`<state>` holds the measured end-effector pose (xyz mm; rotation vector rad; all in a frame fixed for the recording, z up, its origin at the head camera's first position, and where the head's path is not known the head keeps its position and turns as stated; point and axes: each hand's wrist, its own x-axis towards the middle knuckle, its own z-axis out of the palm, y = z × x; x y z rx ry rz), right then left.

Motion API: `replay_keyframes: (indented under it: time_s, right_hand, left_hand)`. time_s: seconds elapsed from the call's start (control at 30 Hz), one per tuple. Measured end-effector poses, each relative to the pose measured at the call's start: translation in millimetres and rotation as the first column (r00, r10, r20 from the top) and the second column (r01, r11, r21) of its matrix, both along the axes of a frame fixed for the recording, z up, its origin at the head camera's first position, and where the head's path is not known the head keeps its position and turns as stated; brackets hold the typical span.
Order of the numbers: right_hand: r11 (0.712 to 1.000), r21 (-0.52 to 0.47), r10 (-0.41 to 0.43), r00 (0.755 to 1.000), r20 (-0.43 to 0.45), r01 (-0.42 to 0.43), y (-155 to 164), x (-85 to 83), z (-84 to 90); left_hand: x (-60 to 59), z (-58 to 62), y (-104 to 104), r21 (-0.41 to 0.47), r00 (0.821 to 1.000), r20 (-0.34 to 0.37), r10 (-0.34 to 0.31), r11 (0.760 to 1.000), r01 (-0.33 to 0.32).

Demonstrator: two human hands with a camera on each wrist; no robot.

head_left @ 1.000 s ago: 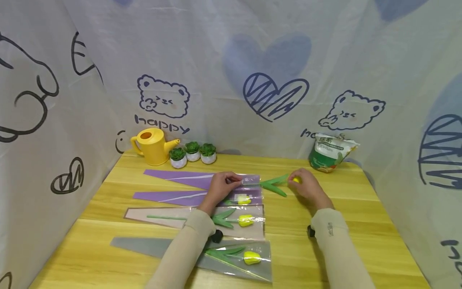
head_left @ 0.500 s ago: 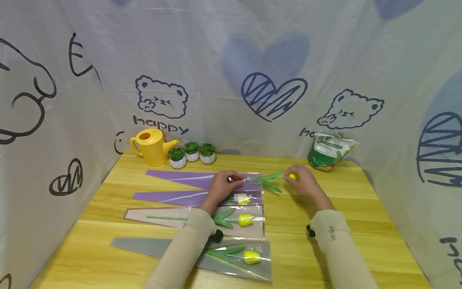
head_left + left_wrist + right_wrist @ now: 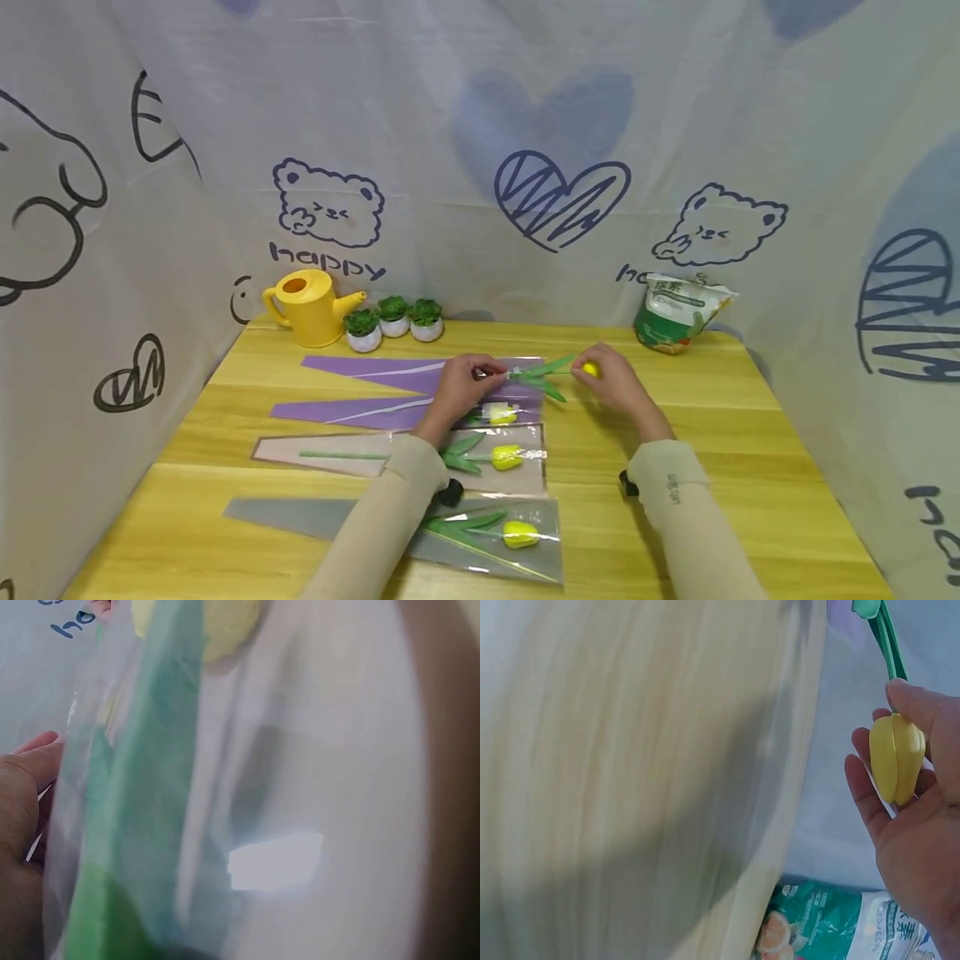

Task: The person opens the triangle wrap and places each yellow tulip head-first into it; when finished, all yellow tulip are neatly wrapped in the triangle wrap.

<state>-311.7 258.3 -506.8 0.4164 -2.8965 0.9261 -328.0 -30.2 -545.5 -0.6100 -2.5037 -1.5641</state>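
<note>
My right hand (image 3: 621, 390) pinches an artificial tulip by its stem, right below the yellow bloom (image 3: 896, 759). The tulip points left, and its green leaves (image 3: 551, 367) overlap the clear end of the farthest purple flower sleeve (image 3: 375, 368). My left hand (image 3: 459, 393) pinches that sleeve near its right end, thumb against fingers; the lower stem is hidden there. Below it lies a second purple sleeve (image 3: 352, 410) with a yellow tulip (image 3: 504, 414), partly under my left hand. In the left wrist view, clear film and a blurred tulip fill the frame beside my left hand (image 3: 22, 802).
Nearer me lie a pink sleeve (image 3: 337, 446) and a grey sleeve (image 3: 292, 514), each with a yellow tulip. At the back stand a yellow watering can (image 3: 309, 308), several small potted succulents (image 3: 392, 317) and a green-white bag (image 3: 678, 312). Printed cloth (image 3: 435, 250) surrounds the wooden table (image 3: 750, 500).
My right hand has moved left with the tulip, so its leaves now reach over the farthest purple sleeve's clear end. My left hand keeps its hold in nearly the same place.
</note>
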Motion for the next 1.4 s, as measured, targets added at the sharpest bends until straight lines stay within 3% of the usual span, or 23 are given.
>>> replay_keyframes:
  time_s: [0.5, 0.83, 1.03, 1.13, 1.3, 1.4]
  right_hand:
    - [0.999, -0.039, 0.002, 1.0, 0.029, 0.0, -32, -4.1, -5.2]
    - [0.998, -0.056, -0.013, 0.998, 0.068, 0.016, -46, -6.7, -8.4]
    - [0.99, -0.127, -0.038, 0.99, 0.132, 0.055, -50, -4.4, -7.5]
    - [0.97, -0.226, -0.043, 0.979, 0.2, 0.089, -48, -3.1, -6.9]
    - [0.874, -0.467, 0.014, 0.954, 0.299, 0.134, -39, -2.1, -8.0]
    - [0.839, -0.52, 0.025, 0.944, 0.33, 0.16, -36, -0.1, -9.4]
  left_hand:
    - [-0.7, -2.3, 1, -0.028, 0.996, -0.081, 0.03, 0.999, -0.032]
    - [0.5, -0.7, 6, -0.033, 0.997, -0.078, 0.026, 0.999, -0.029]
    - [0.5, -0.3, 8, -0.025, 0.997, -0.08, 0.024, 0.999, -0.026]
    - [0.7, 0.1, 7, -0.016, 0.997, -0.072, 0.025, 1.0, -0.026]
    - [0.9, 1.1, 5, 0.009, 0.998, -0.054, 0.017, 1.0, -0.016]
    - [1.3, 1.2, 4, 0.011, 0.999, -0.042, 0.017, 1.0, -0.016]
